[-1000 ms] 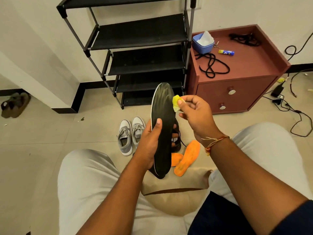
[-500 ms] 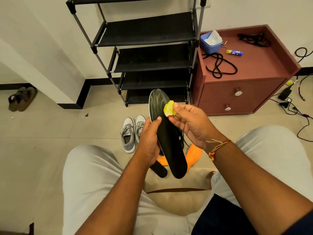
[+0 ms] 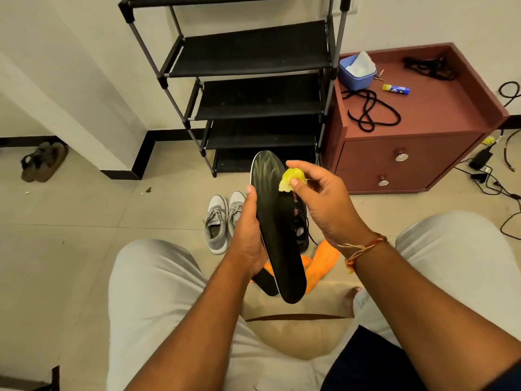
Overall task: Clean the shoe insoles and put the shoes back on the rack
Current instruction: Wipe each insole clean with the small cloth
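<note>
Head view | left hand (image 3: 248, 238) grips black insole (image 3: 275, 221) at mid-length, face turned up for wiping | right hand (image 3: 324, 204) fingers (image 3: 303, 166) pinch yellow cloth wad (image 3: 291, 177) at its toe edge | grey shoes (image 3: 215, 224) on floor (image 3: 84, 221), off rack (image 3: 248, 49)

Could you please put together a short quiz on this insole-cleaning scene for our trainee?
1. True or false: the left hand holds the black insole.
2. What does the right hand pinch? A a brush; B a yellow wad; C a shoelace.
3. Fill in: the grey sneakers stand on the ____, in front of the shoe rack.
Key: 1 true; 2 B; 3 floor.
</note>
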A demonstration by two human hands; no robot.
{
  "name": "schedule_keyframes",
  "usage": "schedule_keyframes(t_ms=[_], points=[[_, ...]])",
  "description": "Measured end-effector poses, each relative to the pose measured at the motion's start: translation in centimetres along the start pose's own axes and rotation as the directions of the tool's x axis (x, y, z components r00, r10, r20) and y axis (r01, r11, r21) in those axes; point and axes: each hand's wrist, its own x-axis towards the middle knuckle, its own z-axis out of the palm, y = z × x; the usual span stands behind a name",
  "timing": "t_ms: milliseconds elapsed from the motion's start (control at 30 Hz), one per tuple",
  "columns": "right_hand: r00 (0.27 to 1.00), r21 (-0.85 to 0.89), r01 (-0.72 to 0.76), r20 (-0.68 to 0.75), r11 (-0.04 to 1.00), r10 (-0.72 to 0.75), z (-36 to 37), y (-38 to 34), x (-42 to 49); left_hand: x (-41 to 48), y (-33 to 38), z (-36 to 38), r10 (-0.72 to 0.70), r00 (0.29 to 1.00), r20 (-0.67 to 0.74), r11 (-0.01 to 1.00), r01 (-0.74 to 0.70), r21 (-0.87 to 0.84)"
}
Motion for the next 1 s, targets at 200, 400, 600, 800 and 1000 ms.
schedule_keyframes(t_ms=[200,400,600,800,1000], points=[[0.981,-0.335,0.173,-0.031,0.926,-0.194,0.4,0.7,-0.2,-0.5,0.3,0.5,-0.026,0.998,0.061,0.997,0.030,-0.076],[0.952,-0.454,0.275,0.005,0.847,-0.307,0.9,0.6,-0.6,-0.8,0.5,0.7,0.008,0.997,0.079,0.991,0.002,-0.134],[0.922,-0.552,0.352,0.066,0.756,-0.381,1.0,0.0,-1.0,-0.8,0.5,0.7,0.009,0.998,0.069,0.993,0.000,-0.122],[0.893,-0.675,0.409,0.156,0.615,-0.423,1.8,-0.1,-1.8,-0.6,0.4,0.4,-0.015,1.000,0.025,0.992,0.018,-0.123],[0.855,-0.637,0.508,0.289,0.579,-0.431,3.6,0.2,-3.4,-0.7,0.7,0.2,-0.022,1.000,-0.014,0.991,0.020,-0.134]])
